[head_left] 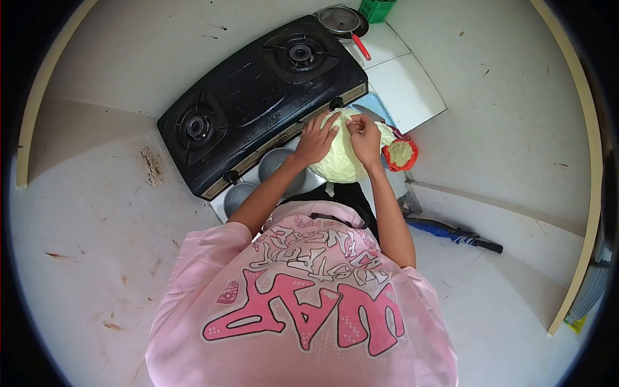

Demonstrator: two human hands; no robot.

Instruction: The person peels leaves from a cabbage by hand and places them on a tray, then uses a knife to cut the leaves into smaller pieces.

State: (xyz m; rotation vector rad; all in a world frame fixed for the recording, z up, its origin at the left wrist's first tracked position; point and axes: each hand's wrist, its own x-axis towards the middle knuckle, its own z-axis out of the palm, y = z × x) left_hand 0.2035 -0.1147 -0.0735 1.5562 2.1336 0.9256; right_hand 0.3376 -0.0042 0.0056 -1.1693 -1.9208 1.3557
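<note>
A large, pale yellow-green, crinkled thing that looks like a plastic bag (340,160) lies in front of me at the counter's edge. My left hand (314,139) rests on its left side, fingers spread over the surface. With bent fingers and thumb together, my right hand (366,138) pinches its upper right part. What is inside the bag is hidden. Just beyond my right hand, a knife blade (369,113) shows on a light blue board (380,103). Right of that hand stands a red bag (387,157) holding pale green crumbly stuff (401,153).
A black two-burner stove (255,90) takes up the back left. Two grey metal bowls (282,169) sit between it and me, partly behind my left forearm. A red-handled strainer (340,20) lies at the back corner by a green basket (376,9). A blue umbrella (451,231) is at lower right.
</note>
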